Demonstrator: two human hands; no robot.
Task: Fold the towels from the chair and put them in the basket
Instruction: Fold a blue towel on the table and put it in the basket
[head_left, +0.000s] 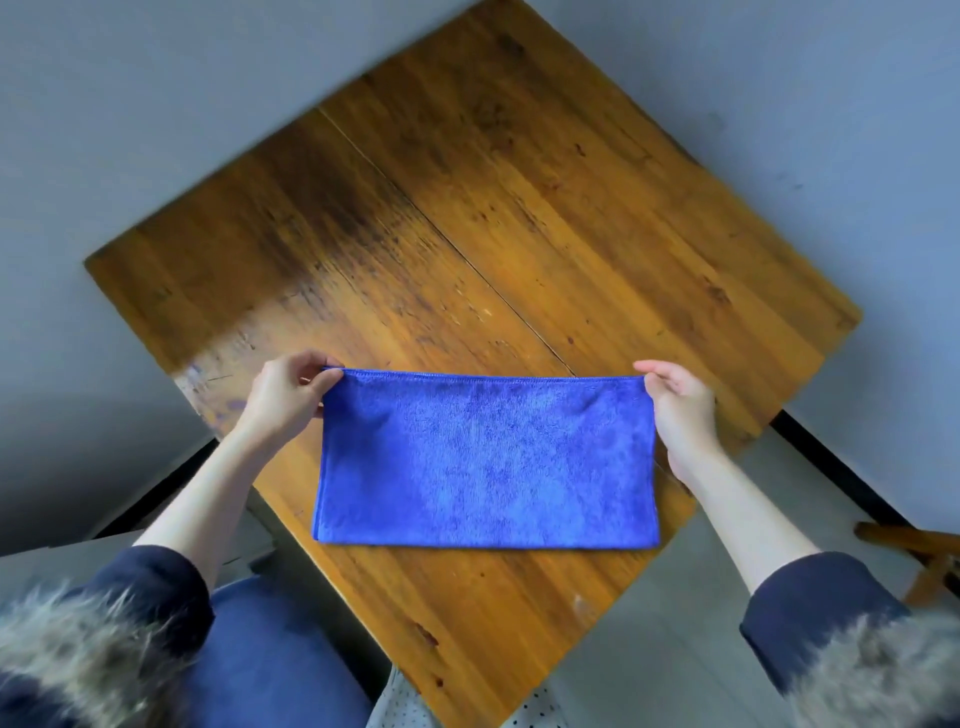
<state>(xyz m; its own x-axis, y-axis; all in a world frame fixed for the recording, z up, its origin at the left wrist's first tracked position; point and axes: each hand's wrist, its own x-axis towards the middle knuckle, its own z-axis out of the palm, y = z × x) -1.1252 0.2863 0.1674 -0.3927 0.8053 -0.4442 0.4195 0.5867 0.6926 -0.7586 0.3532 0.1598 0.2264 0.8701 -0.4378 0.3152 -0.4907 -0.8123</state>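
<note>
Now we see a blue towel (485, 460) lying as a wide folded rectangle on the near part of a wooden desk (519, 234), which sits cornerwise to us; its near long edge rests flat on the wood, while its far long edge, with visible stitching, is stretched straight between our two hands. Our left hand (285, 397) has its grip pinching the far left corner, thumb and fingertips curled over the hem; our right hand (678, 410) has its grip pinching the far right corner in the same way, with the remaining fingers loosely bent behind. Both forearms are bare up to dark blue sleeves (810, 608) edged with grey fur trim (67, 654); dark blue fabric over a leg (270, 665) shows below the left arm, beside the desk's near corner. A strip of white cloth with dark dots (400, 706) peeks out at the bottom edge; part of a wooden piece of furniture (930, 551) stands on the pale floor (649, 649) at the right; we cannot tell what it is.
</note>
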